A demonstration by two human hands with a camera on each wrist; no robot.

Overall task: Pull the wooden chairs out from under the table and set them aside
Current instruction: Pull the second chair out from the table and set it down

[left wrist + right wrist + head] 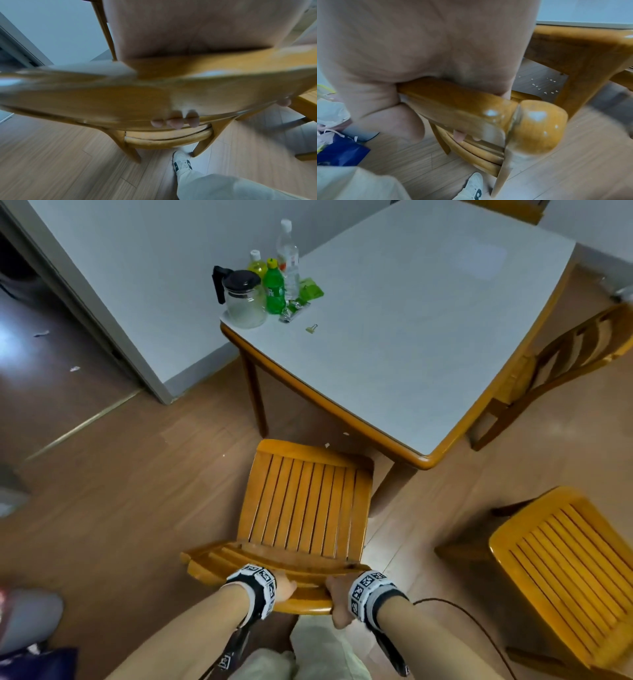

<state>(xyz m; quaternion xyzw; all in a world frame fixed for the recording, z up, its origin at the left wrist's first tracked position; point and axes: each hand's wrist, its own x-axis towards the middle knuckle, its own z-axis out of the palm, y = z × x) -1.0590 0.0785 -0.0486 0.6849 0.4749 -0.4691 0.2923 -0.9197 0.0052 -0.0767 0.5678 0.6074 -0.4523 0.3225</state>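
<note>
A wooden chair (301, 501) with a slatted seat stands out from the white-topped table (411, 337), its backrest toward me. My left hand (282, 587) grips the top rail of the backrest; its fingertips (175, 122) curl under the rail (154, 94). My right hand (337, 599) grips the same rail near its right end (537, 124), thumb on the near side. A second chair (568, 570) stands free at the lower right. A third chair (555, 364) sits tucked at the table's right side.
A glass jug (243, 299), several bottles (281, 272) and wrappers stand on the table's far-left corner. A doorway (51, 337) opens at the left. Bags (337, 146) lie on the floor behind me at the left. My foot (181, 162) is beneath the chair back.
</note>
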